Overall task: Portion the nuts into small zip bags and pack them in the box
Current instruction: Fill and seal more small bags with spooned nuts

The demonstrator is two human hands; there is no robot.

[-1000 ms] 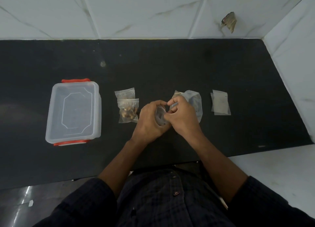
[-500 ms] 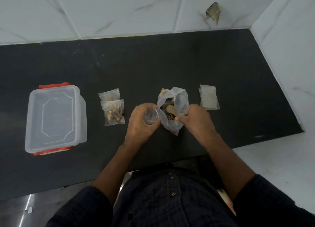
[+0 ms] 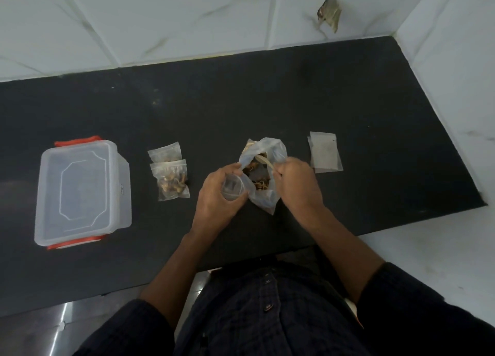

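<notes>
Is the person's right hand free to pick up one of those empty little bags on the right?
Probably not yet: the right hand holds a scoop in the big nut bag. The empty bags lie unobstructed beside it.

Count on the counter: one clear lidded box (image 3: pixel 80 192) with red clips. Two small filled bags of nuts (image 3: pixel 171 177), overlapping. One large open bag of nuts (image 3: pixel 263 173). One small open bag (image 3: pixel 232 191), held. Flat empty bags (image 3: pixel 324 152), stacked; exact number cannot be told. One spoon (image 3: pixel 263 160). Two hands.

Black counter (image 3: pixel 294 93) bears box (image 3: pixel 80 192), filled bags (image 3: pixel 171 179), empty bags (image 3: pixel 325 152).
</notes>
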